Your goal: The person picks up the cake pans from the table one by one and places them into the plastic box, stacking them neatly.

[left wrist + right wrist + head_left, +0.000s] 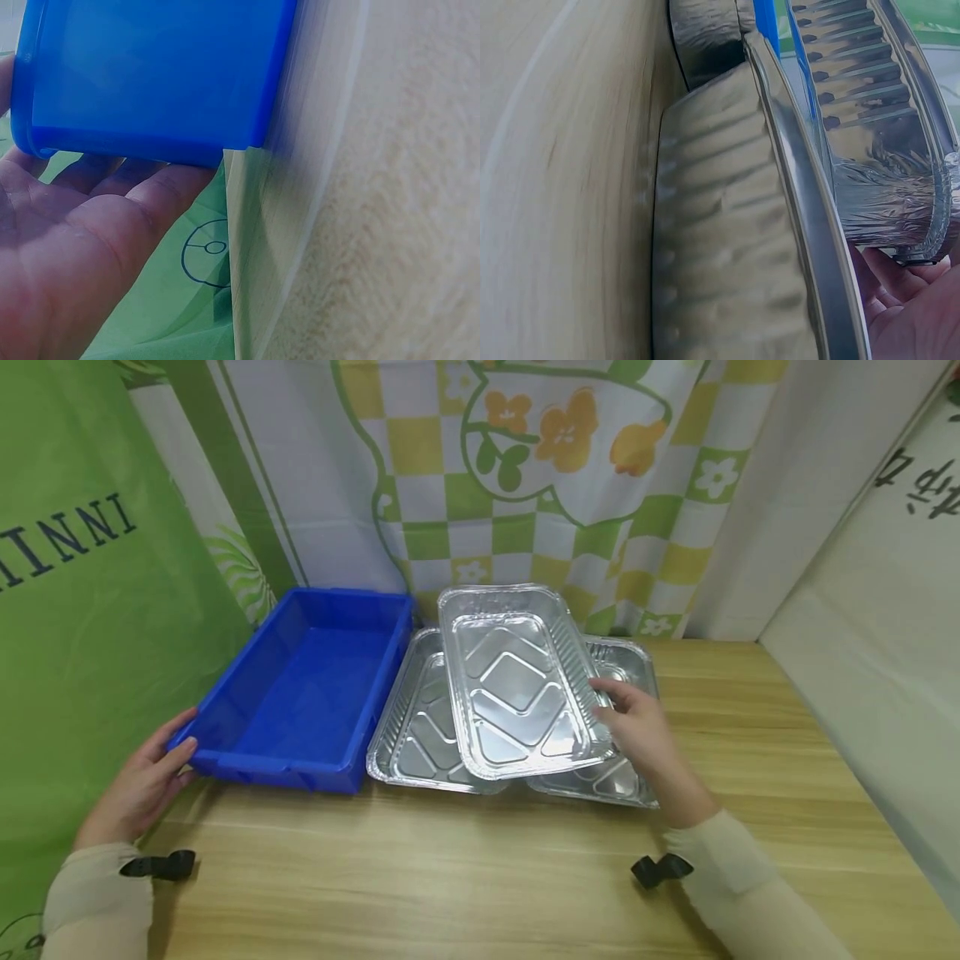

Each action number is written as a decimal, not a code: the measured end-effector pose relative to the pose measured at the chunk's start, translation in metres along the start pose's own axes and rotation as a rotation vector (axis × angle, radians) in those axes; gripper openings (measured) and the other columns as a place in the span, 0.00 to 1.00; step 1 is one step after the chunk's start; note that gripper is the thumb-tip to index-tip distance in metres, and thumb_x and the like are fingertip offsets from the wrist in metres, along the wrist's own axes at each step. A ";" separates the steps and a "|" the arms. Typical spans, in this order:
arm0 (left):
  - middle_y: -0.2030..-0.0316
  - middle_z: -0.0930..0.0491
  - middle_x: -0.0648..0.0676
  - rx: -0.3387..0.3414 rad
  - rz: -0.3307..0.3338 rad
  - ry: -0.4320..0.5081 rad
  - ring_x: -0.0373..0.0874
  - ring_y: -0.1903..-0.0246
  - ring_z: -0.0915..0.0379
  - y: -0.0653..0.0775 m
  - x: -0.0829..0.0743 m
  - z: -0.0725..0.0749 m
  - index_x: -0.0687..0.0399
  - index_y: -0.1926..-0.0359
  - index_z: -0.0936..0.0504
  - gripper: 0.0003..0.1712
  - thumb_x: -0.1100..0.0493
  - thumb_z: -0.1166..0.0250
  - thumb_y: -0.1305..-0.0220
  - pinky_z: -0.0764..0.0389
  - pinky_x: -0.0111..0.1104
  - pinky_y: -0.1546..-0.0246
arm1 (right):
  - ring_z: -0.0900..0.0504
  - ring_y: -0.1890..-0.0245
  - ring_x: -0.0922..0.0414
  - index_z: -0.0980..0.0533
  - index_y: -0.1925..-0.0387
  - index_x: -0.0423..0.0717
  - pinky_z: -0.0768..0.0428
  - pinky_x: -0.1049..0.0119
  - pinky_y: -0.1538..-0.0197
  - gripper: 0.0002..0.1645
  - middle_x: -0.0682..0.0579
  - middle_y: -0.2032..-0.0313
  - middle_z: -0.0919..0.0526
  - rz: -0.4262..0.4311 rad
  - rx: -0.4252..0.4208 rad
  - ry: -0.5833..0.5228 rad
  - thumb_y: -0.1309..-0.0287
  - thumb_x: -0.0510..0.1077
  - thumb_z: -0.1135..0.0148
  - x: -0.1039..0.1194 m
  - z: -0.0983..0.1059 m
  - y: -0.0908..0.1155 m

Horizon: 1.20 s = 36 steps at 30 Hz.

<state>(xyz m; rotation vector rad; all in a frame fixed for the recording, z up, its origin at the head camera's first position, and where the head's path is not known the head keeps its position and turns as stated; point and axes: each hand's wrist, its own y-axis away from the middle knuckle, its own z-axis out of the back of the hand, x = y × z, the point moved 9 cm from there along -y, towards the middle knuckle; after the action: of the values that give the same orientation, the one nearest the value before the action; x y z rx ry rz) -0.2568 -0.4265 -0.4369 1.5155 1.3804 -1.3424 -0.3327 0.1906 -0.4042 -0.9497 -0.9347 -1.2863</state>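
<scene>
At the near left corner of a blue plastic bin [303,693], my left hand [146,781] grips the rim, thumb on top and fingers against the outer wall. The left wrist view shows those fingers [169,191] along the bin's side [157,75]. My right hand [637,727] pinches the right edge of a foil tray [513,681], held tilted over two others. Below it, one foil tray [408,747] lies beside the bin and another [633,660] lies to the right, both partly covered. In the right wrist view, the held tray [870,82] is above a lower tray's wall [727,225].
Everything stands on a wooden table [420,868]. A patterned curtain [420,468] hangs behind the trays, a green cloth [97,610] hangs at the left, and a white cloth [892,610] borders the right side.
</scene>
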 end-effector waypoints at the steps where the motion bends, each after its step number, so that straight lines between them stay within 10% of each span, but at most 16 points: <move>1: 0.39 0.37 0.48 0.004 -0.006 0.004 0.35 0.44 0.28 0.000 -0.001 -0.001 0.50 0.22 0.50 0.32 0.69 0.59 0.23 0.23 0.27 0.46 | 0.26 0.60 0.55 0.28 0.37 0.39 0.21 0.74 0.67 0.27 0.40 0.35 0.30 -0.002 -0.001 -0.003 0.38 0.33 0.41 0.001 -0.002 -0.001; 7: 0.42 0.33 0.45 0.001 -0.012 0.019 0.35 0.44 0.27 0.001 -0.001 -0.002 0.50 0.23 0.49 0.32 0.69 0.58 0.23 0.22 0.27 0.46 | 0.28 0.69 0.54 0.28 0.37 0.40 0.24 0.72 0.77 0.27 0.40 0.35 0.30 0.001 0.028 -0.007 0.38 0.34 0.41 0.007 -0.018 -0.003; 15: 0.41 0.33 0.45 -0.006 -0.029 0.029 0.35 0.44 0.28 0.001 -0.001 0.000 0.51 0.23 0.48 0.32 0.70 0.59 0.24 0.22 0.27 0.47 | 0.25 0.52 0.51 0.26 0.39 0.40 0.21 0.73 0.62 0.26 0.42 0.38 0.26 0.043 0.036 -0.003 0.41 0.32 0.39 0.019 -0.043 -0.008; 36: 0.36 0.38 0.49 0.023 -0.048 -0.005 0.34 0.44 0.28 -0.013 0.020 -0.037 0.50 0.22 0.50 0.32 0.70 0.59 0.23 0.23 0.27 0.46 | 0.34 0.81 0.61 0.26 0.37 0.44 0.30 0.73 0.80 0.27 0.42 0.47 0.24 0.004 0.090 -0.054 0.38 0.35 0.42 0.025 -0.060 -0.005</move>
<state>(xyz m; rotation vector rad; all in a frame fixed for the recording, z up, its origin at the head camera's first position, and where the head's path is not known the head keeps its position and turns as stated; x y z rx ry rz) -0.2626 -0.3839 -0.4452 1.5011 1.4108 -1.3946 -0.3347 0.1260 -0.4008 -0.9193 -1.0233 -1.2109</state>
